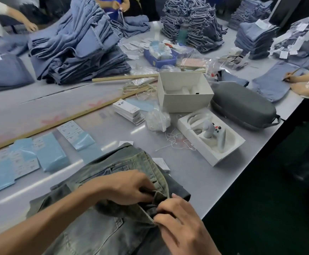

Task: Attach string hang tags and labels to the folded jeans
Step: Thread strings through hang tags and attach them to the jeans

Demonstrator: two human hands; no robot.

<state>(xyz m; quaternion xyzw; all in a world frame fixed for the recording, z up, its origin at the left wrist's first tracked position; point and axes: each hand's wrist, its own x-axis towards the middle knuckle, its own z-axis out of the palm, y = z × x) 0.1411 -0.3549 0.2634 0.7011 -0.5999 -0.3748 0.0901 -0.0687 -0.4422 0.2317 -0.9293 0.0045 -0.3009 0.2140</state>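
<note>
Both sets of fingers are on the waistband: my left hand [124, 186] pinches a denim fold, likely a belt loop, at the top edge of the jeans [102, 218], and my right hand [179, 223] pinches the same spot from 5 o'clock. Can't tell whether a string is between them; none visible. The jeans lie at 6 o'clock on the bench [196, 173], no tag on them that I can see, so I'd call this pair just started. Loose white strings [175, 142] lie at 1 o'clock of my hands, a hang tag stack [129, 112] at 12, blue label packs [50, 153] at 10. Big piles of blue jeans [76, 50] at 11 look unprocessed; most of the job remains, by my read.
</note>
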